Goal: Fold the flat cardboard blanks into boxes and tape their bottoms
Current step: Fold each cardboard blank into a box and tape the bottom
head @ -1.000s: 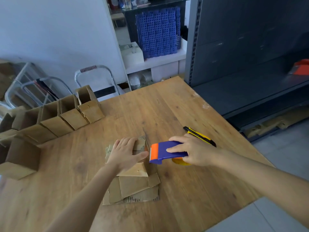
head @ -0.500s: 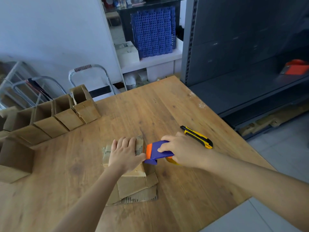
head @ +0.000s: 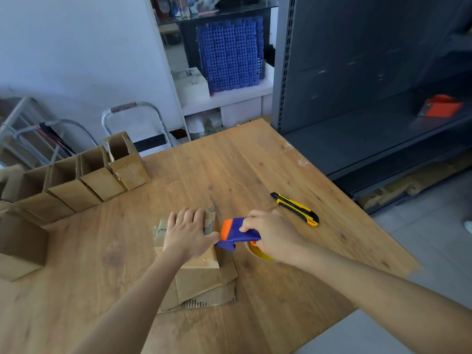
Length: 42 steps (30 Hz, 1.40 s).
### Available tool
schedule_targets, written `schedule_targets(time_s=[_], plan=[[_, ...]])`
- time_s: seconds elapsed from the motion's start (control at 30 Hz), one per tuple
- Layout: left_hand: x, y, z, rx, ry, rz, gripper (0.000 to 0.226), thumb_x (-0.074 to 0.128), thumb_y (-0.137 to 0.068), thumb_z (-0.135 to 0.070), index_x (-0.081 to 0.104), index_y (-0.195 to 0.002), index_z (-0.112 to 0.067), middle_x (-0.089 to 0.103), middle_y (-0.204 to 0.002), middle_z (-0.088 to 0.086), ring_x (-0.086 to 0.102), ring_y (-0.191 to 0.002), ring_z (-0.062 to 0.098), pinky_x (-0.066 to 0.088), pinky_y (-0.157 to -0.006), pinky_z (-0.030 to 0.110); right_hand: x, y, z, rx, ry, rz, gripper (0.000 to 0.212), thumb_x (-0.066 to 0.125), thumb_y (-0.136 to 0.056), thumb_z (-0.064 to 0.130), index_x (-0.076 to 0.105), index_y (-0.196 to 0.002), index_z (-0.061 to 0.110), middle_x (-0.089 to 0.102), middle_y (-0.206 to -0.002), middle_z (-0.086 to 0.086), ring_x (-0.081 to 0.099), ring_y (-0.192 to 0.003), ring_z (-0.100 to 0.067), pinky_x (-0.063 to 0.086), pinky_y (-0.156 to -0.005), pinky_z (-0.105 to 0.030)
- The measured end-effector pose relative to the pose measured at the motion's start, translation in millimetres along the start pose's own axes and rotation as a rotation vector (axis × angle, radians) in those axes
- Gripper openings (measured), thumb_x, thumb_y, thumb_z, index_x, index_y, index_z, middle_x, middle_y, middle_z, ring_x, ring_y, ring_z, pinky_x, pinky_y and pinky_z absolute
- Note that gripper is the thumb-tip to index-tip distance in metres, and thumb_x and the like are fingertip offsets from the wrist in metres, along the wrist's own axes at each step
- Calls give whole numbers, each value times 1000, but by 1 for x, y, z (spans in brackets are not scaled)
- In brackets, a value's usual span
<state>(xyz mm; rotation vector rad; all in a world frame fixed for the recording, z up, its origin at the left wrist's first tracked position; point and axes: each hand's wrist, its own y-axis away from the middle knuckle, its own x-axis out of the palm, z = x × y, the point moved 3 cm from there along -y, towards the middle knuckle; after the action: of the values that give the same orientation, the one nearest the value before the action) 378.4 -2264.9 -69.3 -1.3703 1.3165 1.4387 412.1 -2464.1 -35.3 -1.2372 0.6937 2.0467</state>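
Cardboard, brown and creased, made up the small box [head: 203, 261] near the middle of the wooden table [head: 229, 175]. It sat on a short stack of flat blanks [head: 201, 284], which stuck out from beneath it toward six o'clock. The left hand [head: 186, 236] lay flat on top of the box, fingers straight and close together, pressing down and pointing toward twelve o'clock, with the thumb stretched out toward three.

At three o'clock of the box, the right hand [head: 273, 236] grasped a blue tape dispenser [head: 237, 231], fingers curled over its body. The dispenser's orange front end met the box's right edge just beside the left thumb. A yellowish tape roll [head: 258, 252] showed under the palm. Whether any tape had already stuck to the cardboard could not be made out.

A yellow and black utility knife [head: 296, 209] lay on the table at two o'clock of the right hand, near it but not touching.

Toward ten o'clock, a row of folded boxes [head: 84, 182] stood side by side along the table's far left edge, open ends up. Another, larger box [head: 20, 246] sat at nine o'clock by the frame edge.

Beyond the table, a metal tube frame [head: 135, 111] stood at eleven o'clock, blue perforated panels [head: 229, 52] leaned on a white shelf at twelve, and grey shelving [head: 357, 72] filled the one-to-three side, with an orange object [head: 441, 107] on one shelf.
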Motion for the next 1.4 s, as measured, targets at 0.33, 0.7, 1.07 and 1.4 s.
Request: schedule_targets(time_s=[0.33, 0.7, 1.07, 1.4], plan=[[-1, 7, 2, 0, -7, 14, 83, 20, -74, -65, 22, -146, -24, 27, -150, -1, 6, -145, 21, -1, -118, 45, 4, -10, -49, 340, -382, -26, 36, 57, -80, -2, 71, -102, 23, 64, -95, 9, 58, -87, -13, 45, -67, -22], [0, 6, 2, -2, -15, 20, 96, 9, -66, -71, 19, -149, -23, 25, -153, -1, 2, -146, 21, -5, -118, 45, 52, -24, -93, 353, -300, -20, 40, 50, -89, 2, 65, -119, 25, 68, -113, 3, 61, -102, -17, 48, -85, -29], [-12, 9, 20, 25, 321, 25, 51, 30, -104, -19, 18, -153, -10, 19, -159, 2, -1, -148, 19, -7, -117, 37, 27, -26, -9, 356, -436, -320, 45, 44, -99, 7, 41, -143, 13, 47, -143, -2, 48, -129, -19, 40, -106, -30], [-6, 15, 43, -453, 278, -125, 101, 57, -68, -79, 31, -134, -7, 56, -122, 10, 57, -109, 28, 53, -80, 39, 48, -37, 68, 331, -483, -285, 27, 43, -98, 8, 65, -113, 10, 68, -104, -3, 62, -99, -20, 45, -77, -25]])
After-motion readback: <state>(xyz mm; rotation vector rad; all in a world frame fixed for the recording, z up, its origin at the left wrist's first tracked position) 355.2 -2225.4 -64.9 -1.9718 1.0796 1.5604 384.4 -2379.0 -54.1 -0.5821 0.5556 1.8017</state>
